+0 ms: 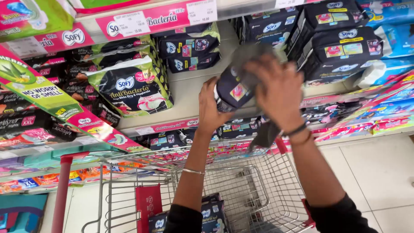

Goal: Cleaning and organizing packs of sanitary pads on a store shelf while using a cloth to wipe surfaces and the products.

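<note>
My left hand (pixel 212 110) grips a dark navy soft packet (pixel 235 90) from below and behind, at the height of the middle shelf. My right hand (pixel 279 88) presses a grey cloth (pixel 250 54) against the packet's top and front; a loose end of the cloth hangs down below my right wrist. Both hands are raised above a wire shopping cart (pixel 241 185). More dark packets (pixel 213 215) lie in the cart under my left forearm.
Shelves hold stacked packets: green and black ones (pixel 133 84) at left, dark navy ones (pixel 340 47) at upper right, blue ones at far right. A bare stretch of shelf (pixel 189 92) lies behind my hands. The cart's red handle (pixel 62 190) stands at lower left. White floor tiles at right.
</note>
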